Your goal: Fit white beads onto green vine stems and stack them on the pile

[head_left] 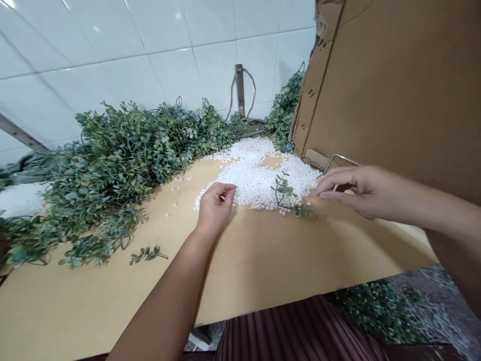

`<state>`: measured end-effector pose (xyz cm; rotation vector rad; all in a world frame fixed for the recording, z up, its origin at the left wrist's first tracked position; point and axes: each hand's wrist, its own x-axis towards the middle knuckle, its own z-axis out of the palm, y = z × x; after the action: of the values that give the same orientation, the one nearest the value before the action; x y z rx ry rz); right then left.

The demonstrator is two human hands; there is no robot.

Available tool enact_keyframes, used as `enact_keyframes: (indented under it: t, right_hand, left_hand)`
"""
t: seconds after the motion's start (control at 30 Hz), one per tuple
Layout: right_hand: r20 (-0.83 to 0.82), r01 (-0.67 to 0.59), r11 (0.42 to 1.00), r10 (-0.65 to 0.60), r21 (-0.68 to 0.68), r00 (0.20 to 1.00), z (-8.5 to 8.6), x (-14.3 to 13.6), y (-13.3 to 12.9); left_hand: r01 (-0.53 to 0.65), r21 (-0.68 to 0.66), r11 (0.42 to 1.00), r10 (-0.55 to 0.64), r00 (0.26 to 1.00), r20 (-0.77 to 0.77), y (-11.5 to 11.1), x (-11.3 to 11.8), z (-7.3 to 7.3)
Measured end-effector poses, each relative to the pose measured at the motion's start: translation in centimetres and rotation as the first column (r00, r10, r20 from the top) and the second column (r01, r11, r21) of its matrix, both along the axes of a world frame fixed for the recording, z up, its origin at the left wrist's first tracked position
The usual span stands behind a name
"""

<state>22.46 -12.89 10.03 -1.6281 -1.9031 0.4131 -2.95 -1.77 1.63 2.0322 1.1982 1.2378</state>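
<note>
White beads (259, 175) lie in a loose spread on the tan tabletop (259, 271). At the left edge of the beads is my left hand (217, 205), its thumb and forefinger pinched together. Anything held in that pinch is too small to make out. My right hand (347, 186) hovers at the right side of the beads, fingers bent and thumb drawn in. What its fingertips hold, if anything, does not show. Between both hands a small green artificial sprig (284, 188) with a dark stem stands out in front of the beads, apart from both hands.
A large heap of leafy artificial greenery (139, 145) fills the left and back of the table. One loose sprig (146, 254) lies at front left. A tall cardboard sheet (383, 90) stands at right, with a bent metal wire (340, 157) beside my right hand. More greenery (383, 306) lies below the table.
</note>
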Motion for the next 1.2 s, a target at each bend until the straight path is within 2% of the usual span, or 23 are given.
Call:
enact_keyframes:
  t: [0.07, 0.13, 0.23, 0.37, 0.5, 0.63, 0.73, 0.87, 1.0, 1.2]
  right_hand:
    - [0.037, 0.056, 0.996, -0.053, -0.073, 0.998, -0.1, 0.2, 0.5]
    - [0.065, 0.133, 0.988, -0.128, -0.077, 0.99, -0.4, -0.1, 1.4]
    - [0.189, 0.191, 0.975, -0.167, -0.117, 0.968, -1.4, -1.2, 3.4]
    - [0.362, 0.21, 0.977, -0.186, -0.029, 0.914, -3.4, -3.1, 6.5]
    - [0.288, 0.196, 0.98, -0.196, 0.029, 0.937, -4.8, -4.5, 8.4]
    - [0.187, 0.162, 0.987, -0.163, 0.022, 0.969, -5.4, -5.1, 8.8]
    - [0.093, 0.107, 0.994, -0.105, -0.015, 0.99, -5.6, -5.6, 8.4]
    - [-0.15, -0.04, 0.998, 0.032, -0.052, 0.988, -5.7, -7.0, 7.5]
    - [-0.214, -0.148, 0.989, 0.141, -0.017, 0.967, -5.6, -8.2, 6.6]
    - [-0.265, -0.235, 0.971, 0.219, -0.034, 0.939, -6.2, -7.9, 6.1]
  left_hand:
    - [-0.004, -0.038, 0.999, 0.004, 1.0, 0.011, 0.1, 0.0, -0.2]
    - [-0.004, -0.081, 0.997, 0.007, 0.999, 0.033, 0.2, 0.1, -0.4]
    - [-0.006, -0.128, 0.992, 0.013, 0.998, 0.056, 0.2, 0.3, -0.5]
    - [0.002, -0.17, 0.986, 0.012, 0.997, 0.077, 0.0, 0.4, -0.4]
    - [0.017, -0.2, 0.98, 0.005, 0.994, 0.109, -0.2, 0.5, -0.3]
    - [0.034, -0.257, 0.966, 0.024, 0.975, 0.219, -0.3, 0.7, 0.1]
    - [0.101, -0.401, 0.91, 0.066, 0.922, 0.382, -0.7, 1.2, 0.6]
    - [0.278, -0.567, 0.775, 0.123, 0.814, 0.567, -1.4, 2.0, 1.2]
    - [0.413, -0.603, 0.682, 0.134, 0.741, 0.658, -1.8, 2.2, 1.1]
    - [0.478, -0.617, 0.625, 0.175, 0.684, 0.708, -1.5, 2.1, 0.7]
